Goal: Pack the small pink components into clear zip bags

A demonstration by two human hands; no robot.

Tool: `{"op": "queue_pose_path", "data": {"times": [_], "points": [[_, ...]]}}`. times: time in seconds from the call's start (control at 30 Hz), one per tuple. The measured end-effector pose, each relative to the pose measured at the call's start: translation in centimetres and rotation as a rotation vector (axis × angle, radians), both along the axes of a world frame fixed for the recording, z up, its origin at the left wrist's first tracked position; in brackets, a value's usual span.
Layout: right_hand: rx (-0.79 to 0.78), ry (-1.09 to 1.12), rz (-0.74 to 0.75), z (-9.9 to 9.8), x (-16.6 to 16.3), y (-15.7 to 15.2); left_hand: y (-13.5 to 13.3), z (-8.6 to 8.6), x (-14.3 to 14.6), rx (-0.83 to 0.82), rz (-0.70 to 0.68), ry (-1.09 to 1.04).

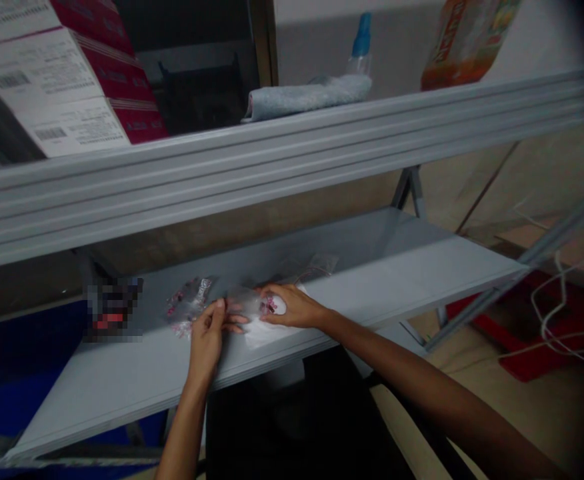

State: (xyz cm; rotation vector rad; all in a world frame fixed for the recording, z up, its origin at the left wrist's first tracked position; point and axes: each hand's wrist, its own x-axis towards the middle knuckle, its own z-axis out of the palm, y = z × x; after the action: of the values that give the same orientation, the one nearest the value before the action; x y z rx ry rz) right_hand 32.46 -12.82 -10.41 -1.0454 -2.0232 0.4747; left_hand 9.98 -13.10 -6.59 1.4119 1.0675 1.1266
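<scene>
Just above the grey lower shelf, my right hand curls its thumb and fingers around a small pink beaded piece with a white rounded part. To its left, my left hand has its thumb and forefinger together at the edge of a clear plastic bag, the other fingers stretched beneath it. The bag spans the gap between both hands; whether the pink piece lies inside it I cannot tell. Beyond my left hand lie clear packets of pink beaded pieces.
More clear bags lie behind my right hand. A blurred dark-and-red item sits at the shelf's left. The upper shelf's ribbed edge crosses above, bearing stacked boxes, a folded cloth and a blue-capped bottle.
</scene>
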Motion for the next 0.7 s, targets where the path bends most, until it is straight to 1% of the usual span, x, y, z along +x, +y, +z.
{"op": "queue_pose_path", "data": {"times": [0.07,0.17,0.27,0.33,0.43,0.5,0.63,0.7], "points": [[-0.002,-0.027,0.005,0.0,0.0,0.0,-0.3,-0.5,0.3,-0.022,-0.018,-0.001],[-0.012,-0.063,-0.012,0.0,0.0,-0.2,-0.5,-0.7,0.4,-0.04,-0.045,-0.053],[0.004,-0.044,-0.044,-0.1,0.0,-0.2,-0.6,-0.7,0.3,-0.023,-0.062,-0.131],[0.023,-0.013,-0.066,-0.3,0.1,-0.2,-0.6,-0.7,0.1,0.005,-0.046,-0.108],[0.045,0.037,-0.091,-0.3,0.1,-0.2,-0.8,-0.9,0.0,0.06,-0.011,0.006],[0.053,0.074,-0.1,-0.2,0.0,-0.2,-1.2,-0.9,0.0,0.127,-0.016,0.121],[0.074,0.127,-0.138,0.3,0.1,-0.4,-1.8,-1.1,0.3,0.371,-0.07,0.399],[0.121,0.096,-0.187,0.5,0.5,-0.6,-1.9,-1.4,0.3,0.478,-0.088,0.505]]}}
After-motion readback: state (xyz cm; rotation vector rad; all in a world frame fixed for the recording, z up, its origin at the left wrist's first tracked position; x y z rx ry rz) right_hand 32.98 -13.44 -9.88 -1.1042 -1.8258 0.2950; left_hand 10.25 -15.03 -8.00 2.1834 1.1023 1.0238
